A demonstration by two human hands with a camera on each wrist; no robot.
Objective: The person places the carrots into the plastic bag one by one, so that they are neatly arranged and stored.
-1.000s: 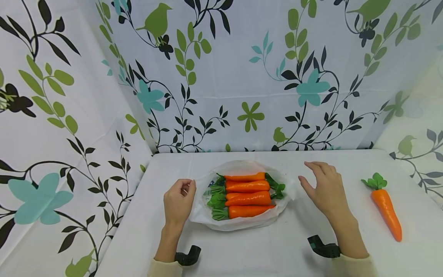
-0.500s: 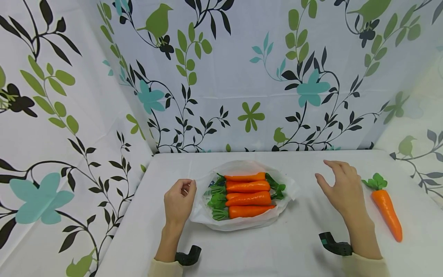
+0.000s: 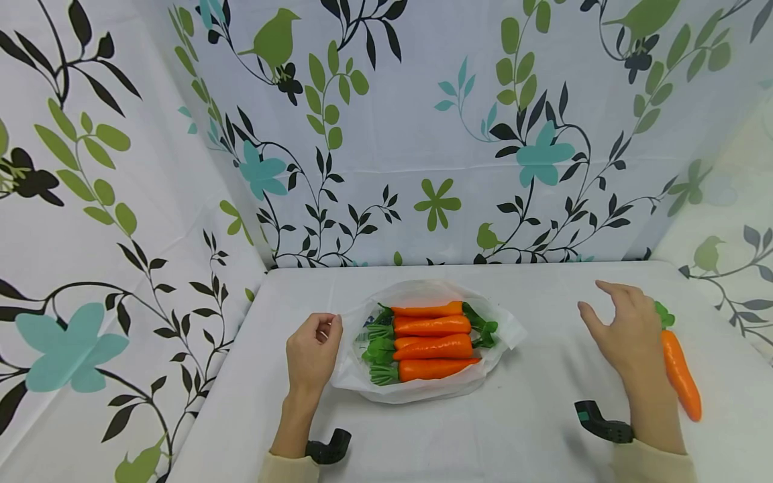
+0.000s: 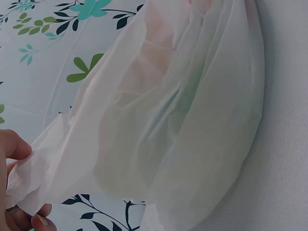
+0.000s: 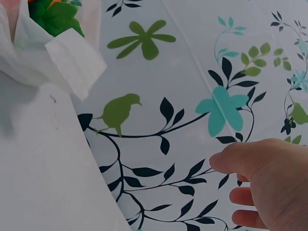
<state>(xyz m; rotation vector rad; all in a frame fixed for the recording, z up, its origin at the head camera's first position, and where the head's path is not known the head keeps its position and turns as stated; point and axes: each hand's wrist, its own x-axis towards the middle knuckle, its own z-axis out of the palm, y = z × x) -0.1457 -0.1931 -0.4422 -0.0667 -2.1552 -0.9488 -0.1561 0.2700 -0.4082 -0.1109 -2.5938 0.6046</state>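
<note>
A thin white plastic bag [image 3: 417,394] lies spread on the table with several orange carrots [image 3: 431,327] in its mouth, their green tops at both ends. My left hand [image 3: 314,349] pinches the bag's left edge; in the left wrist view the fingers [image 4: 18,144] hold a gathered bit of the plastic [image 4: 159,110]. My right hand [image 3: 631,332] is raised right of the bag, thumb and fingers apart, with nothing between them. Just right of it a single carrot [image 3: 684,376] lies on the table, its leafy top partly hidden behind the hand.
The white table [image 3: 483,443] ends at the back against a curtain [image 3: 386,134] printed with leaves, birds and flowers. The same cloth hangs on the left and right sides. Dark wrist cameras [image 3: 329,447] sit on both wrists.
My right hand has moved right, away from the bag and up to the single carrot, now overlapping its leaves. The left hand has stayed at the bag's edge.
</note>
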